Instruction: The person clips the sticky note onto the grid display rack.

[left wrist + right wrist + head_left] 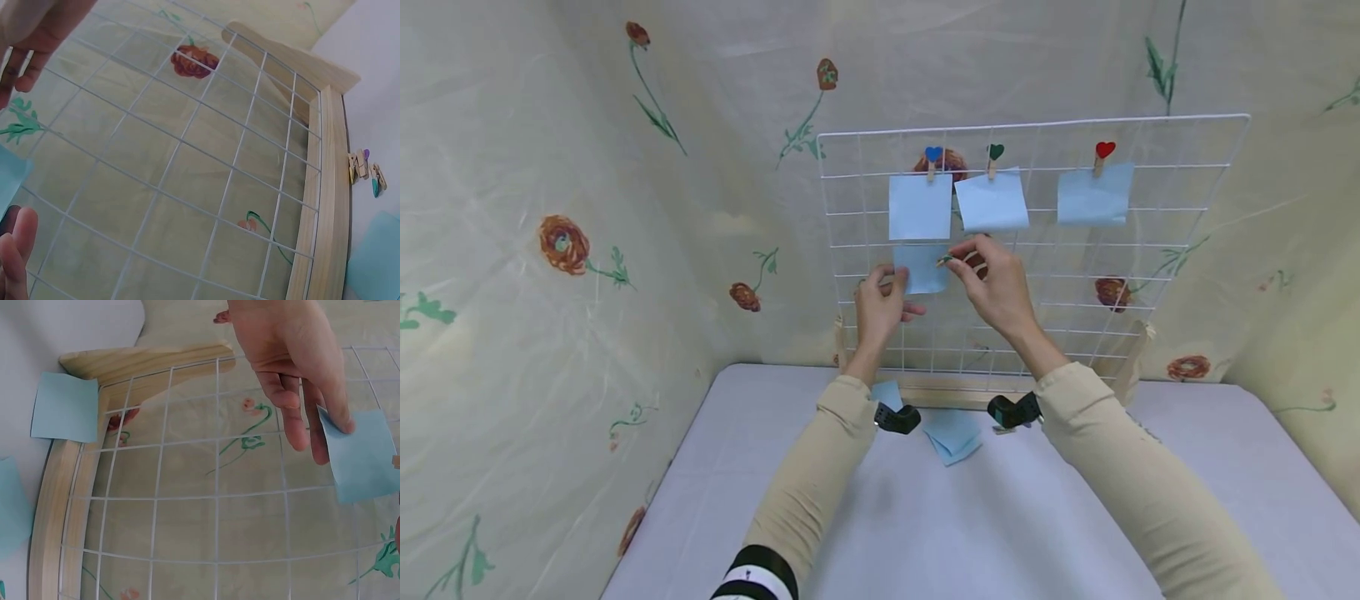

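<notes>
A light blue paper note point(925, 275) lies against the white wire grid, with its left edge pinched by my left hand point(880, 302). That thumb lies on the front of the note point(369, 456) in the right wrist view. To the right, my right hand point(994, 282) pinches a small clothespin point(943, 261) at the note's right edge; only its wooden end point(396, 461) shows in the right wrist view. Above hang three blue notes: one under a blue heart clothespin point(932, 158), one tilted under a green heart clothespin point(995, 157), one under a red heart clothespin point(1103, 154).
The wire grid point(1161, 208) stands upright in a wooden base point(955, 390) on a white table point(715, 508). Before it lie a pile of blue notes point(955, 437), another note point(887, 394) leaning at the base, and several loose clothespins point(377, 180). Flowered cloth point(700, 167) hangs behind.
</notes>
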